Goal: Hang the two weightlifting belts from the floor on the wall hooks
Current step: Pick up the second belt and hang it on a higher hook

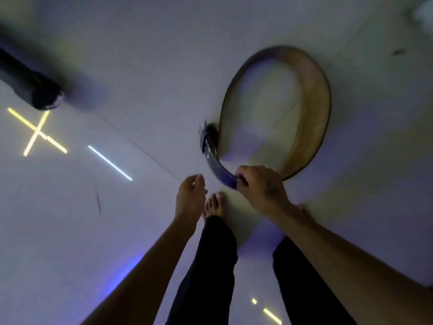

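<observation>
Belt [311, 109] lies looped on floor [140, 55], right of centre, loop extending toward upper frame. Right hand [260, 186] is clamped on its near strap end; left hand [191, 195] is loosely apart, empty, just beside.

We see a dim, bluish scene, soft and smeared by motion blur throughout. Bright yellow and white light strips reflect off the glossy floor [140, 66], far to the left of the left hand [191, 198]. Violet shadows pool just beyond the right hand [260, 186]. Wide-angle distortion bends the edges, where detail dissolves.
</observation>
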{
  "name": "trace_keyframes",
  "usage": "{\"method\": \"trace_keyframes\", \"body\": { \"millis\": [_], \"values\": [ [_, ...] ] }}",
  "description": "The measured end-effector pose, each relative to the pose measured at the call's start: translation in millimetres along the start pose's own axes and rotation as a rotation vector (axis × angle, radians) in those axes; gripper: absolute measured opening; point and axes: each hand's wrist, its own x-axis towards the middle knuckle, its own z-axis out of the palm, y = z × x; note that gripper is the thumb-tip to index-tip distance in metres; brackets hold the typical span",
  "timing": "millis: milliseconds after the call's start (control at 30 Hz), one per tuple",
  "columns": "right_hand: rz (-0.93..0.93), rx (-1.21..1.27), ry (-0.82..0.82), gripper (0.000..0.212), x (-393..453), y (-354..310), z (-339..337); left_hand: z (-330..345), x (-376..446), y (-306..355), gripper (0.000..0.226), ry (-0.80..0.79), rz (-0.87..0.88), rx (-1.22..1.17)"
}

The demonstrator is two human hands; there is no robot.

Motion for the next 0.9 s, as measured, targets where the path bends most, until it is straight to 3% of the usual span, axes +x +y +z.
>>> {"method": "trace_keyframes", "body": {
  "millis": [133, 233, 300, 433, 533, 633, 767, 900],
  "values": [
    [-0.04, 0.093, -0.08, 0.019, -27.3, -21.9, -83.0, 0.1, -49.5, 47.3, 0.048, -0.089, -0.165, -0.167],
    [-0.041, 0.193, -0.067, 0.018, -58.9, -28.6, -133.1, -0.1, -82.5, 81.7, 0.073, -0.183, -0.358, -0.335],
    [-0.024, 0.298, -0.033, 0.017, -78.6, -29.9, -165.1, 2.3, -101.1, 97.7, 0.079, -0.233, -0.379, -0.479],
    [0.011, 0.464, 0.039, 0.018, -115.6, -36.0, -223.3, 5.9, -142.3, 137.5, 0.066, -0.249, -0.152, -0.633],
    [0.005, 0.53, 0.088, 0.018, -141.2, -38.1, -259.2, 0.9, -175.9, 175.1, 0.075, -0.296, -0.019, -0.635],
    [0.008, 0.768, 0.071, 0.018, -170.3, -44.1, -288.9, -1.3, -217.4, 210.0, 0.065, -0.244, 0.076, -0.65],
    [0.018, 0.939, 0.092, 0.024, -213.7, -63.9, -318.0, -5.0, -291.6, 254.6, 0.04, -0.272, 0.302, -0.546],
    [0.035, 1.082, 0.221, 0.012, -261.1, -84.1, -367.0, -22.2, -384.8, 276.3, 0.039, -0.318, 0.572, -0.337]
  ]
}}
